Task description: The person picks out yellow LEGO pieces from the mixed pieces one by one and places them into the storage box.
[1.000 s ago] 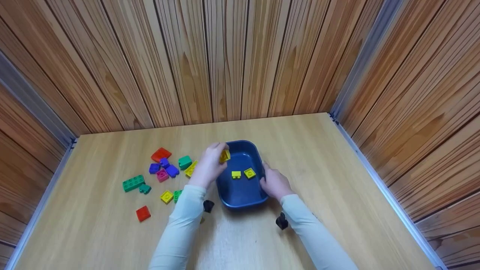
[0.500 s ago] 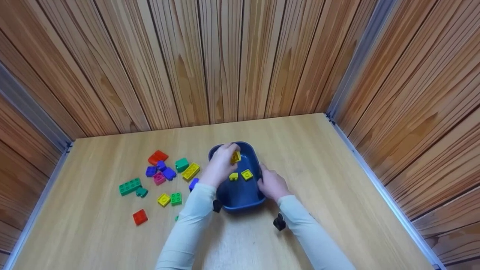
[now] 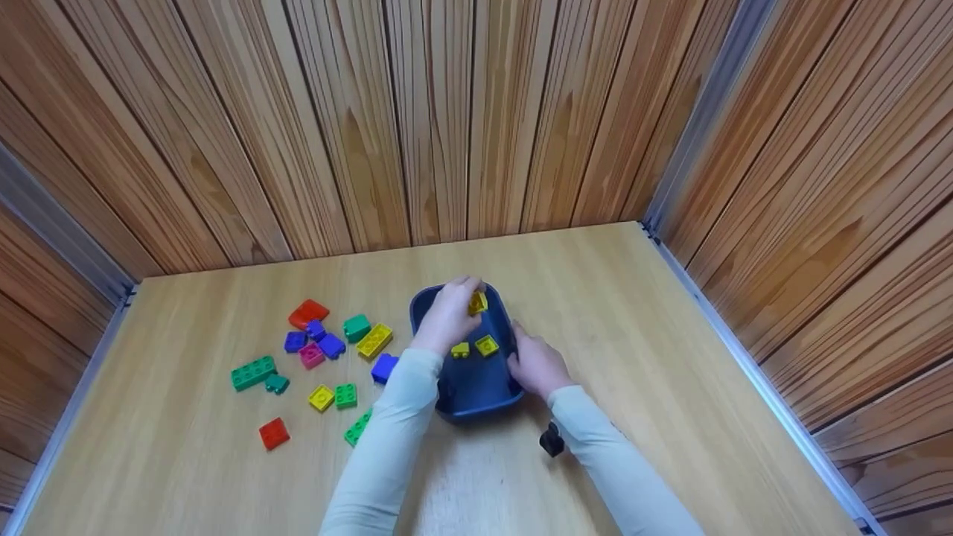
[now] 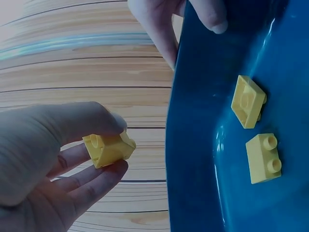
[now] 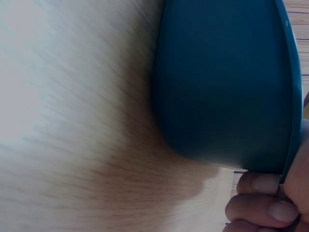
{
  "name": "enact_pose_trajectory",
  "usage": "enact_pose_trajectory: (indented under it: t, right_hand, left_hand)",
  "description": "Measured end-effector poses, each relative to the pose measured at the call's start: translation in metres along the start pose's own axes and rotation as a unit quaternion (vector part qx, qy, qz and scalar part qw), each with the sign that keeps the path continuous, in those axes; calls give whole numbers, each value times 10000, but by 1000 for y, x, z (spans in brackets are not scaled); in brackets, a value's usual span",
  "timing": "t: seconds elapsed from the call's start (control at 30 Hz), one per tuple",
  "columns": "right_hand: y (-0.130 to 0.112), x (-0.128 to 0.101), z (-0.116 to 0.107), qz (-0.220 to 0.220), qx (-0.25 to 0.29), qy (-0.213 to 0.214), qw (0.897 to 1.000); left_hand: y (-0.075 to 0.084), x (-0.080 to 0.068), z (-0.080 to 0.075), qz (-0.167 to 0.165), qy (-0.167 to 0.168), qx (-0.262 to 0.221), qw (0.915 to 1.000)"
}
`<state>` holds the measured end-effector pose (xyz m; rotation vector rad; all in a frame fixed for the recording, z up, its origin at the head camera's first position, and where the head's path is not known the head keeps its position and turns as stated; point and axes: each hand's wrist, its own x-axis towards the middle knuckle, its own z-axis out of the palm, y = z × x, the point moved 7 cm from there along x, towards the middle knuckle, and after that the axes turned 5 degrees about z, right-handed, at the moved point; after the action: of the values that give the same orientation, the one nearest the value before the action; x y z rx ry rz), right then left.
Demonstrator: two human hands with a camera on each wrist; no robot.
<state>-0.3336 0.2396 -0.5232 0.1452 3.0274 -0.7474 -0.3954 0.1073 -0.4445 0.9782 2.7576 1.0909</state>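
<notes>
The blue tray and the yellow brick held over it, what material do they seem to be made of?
The blue rectangular tray looks like glossy moulded plastic: light glints on its smooth inner wall and its corners are rounded. The small yellow studded brick pinched by the left hand seems to be hard plastic too, with an even colour, crisp edges and a faint satin sheen.

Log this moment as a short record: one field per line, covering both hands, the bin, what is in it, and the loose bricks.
left hand: pinches a yellow brick between thumb and fingers, above the bin
right hand: grips the bin's right rim, thumb inside
bin: dark blue, on the wooden table
in bin: two yellow bricks, one studs up, the other beside it
loose bricks: left of the bin, red, green, purple, pink, yellow and blue
</notes>
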Motion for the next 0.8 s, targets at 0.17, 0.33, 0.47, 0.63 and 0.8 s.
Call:
enact_pose_trajectory:
  t: [0.17,0.33,0.47,0.63,0.8]
  right_hand:
    - [0,1,1,30,25,-17,10000]
    - [1,1,1,156,21,-111,9998]
    - [2,1,1,228,29,-119,9997]
    - [2,0,2,191,83,-119,9997]
    - [2,0,1,84,39,-40,9999]
  left_hand:
    - [-10,6,2,-127,-23,30,9999]
    - [-22,8,7,-376,-61,-40,9993]
    - [-30,12,10,-518,-58,-54,9986]
    - [-36,17,14,-563,-104,-38,9984]
    - [-43,19,19,-667,-220,41,9975]
